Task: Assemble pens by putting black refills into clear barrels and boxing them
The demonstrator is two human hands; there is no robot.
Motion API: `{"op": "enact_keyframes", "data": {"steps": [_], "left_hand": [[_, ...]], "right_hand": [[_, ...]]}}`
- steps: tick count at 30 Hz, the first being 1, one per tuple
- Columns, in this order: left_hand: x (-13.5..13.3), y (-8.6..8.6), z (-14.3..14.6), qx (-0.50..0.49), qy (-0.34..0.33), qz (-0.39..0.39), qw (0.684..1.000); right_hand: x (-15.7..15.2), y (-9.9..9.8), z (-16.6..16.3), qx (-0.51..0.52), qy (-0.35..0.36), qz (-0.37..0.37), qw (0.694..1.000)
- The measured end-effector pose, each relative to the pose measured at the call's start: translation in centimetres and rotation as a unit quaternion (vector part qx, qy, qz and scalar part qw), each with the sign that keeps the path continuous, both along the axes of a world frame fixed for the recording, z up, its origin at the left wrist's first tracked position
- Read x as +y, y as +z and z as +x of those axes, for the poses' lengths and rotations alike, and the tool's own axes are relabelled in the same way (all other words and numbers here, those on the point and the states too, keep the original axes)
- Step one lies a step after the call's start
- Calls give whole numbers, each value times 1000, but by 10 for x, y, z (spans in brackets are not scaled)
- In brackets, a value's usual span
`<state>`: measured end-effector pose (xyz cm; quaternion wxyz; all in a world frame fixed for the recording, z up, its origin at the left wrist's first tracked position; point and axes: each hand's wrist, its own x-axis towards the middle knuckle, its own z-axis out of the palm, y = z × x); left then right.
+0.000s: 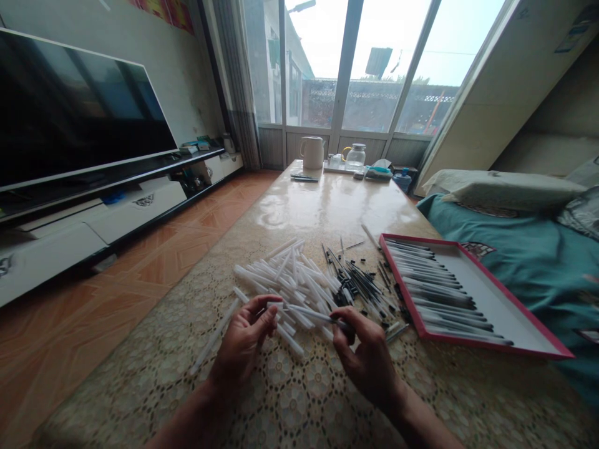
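My left hand [247,333] pinches a white tube-like pen piece [275,305], most of it hidden by thumb and fingers. Between thumb and fingers of my right hand [362,349] is a slender pale pen [309,312], dark toward the grip and pointing left. Its far end comes close to the left fingertips; whether they touch, I cannot tell. Behind both hands spreads a heap of white pen barrels [292,274]. To its right lies a loose pile of black-tipped refills and small black pen parts [358,280].
On the right, a red-rimmed tray [515,312] holds a row of pens [440,287]. At the table's [299,206] far end stand a pale kettle [312,153], a glass jug [356,156] and a tissue pack [379,170]. A green-covered bed or sofa [505,231] borders the right side.
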<state>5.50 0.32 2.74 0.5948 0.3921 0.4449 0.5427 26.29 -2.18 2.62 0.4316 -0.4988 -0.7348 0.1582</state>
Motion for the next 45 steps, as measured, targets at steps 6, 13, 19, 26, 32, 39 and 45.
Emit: {"op": "enact_keyframes", "data": {"steps": [6, 13, 19, 26, 32, 39, 45], "left_hand": [[-2, 4, 4, -30, -25, -29, 999], [-3, 2, 7, -43, -58, -46, 996], [-5, 1, 9, 14, -58, -8, 998], [-8, -4, 13, 44, -64, 27, 997], [-13, -4, 13, 55, -70, 43, 995], [-14, -4, 13, 57, -90, 55, 993], [-10, -4, 15, 78, -51, 64, 994]], "right_hand": [[0, -1, 0, -3, 20, -6, 1000], [0, -2, 1, -36, 37, -11, 999], [1, 0, 1, -224, 59, 23, 972], [-1, -1, -6, -292, 28, 84, 952], [-3, -4, -5, -237, 47, -25, 970], [0, -5, -4, -93, 118, -158, 976], [9, 1, 4, -123, 72, -109, 984]]}}
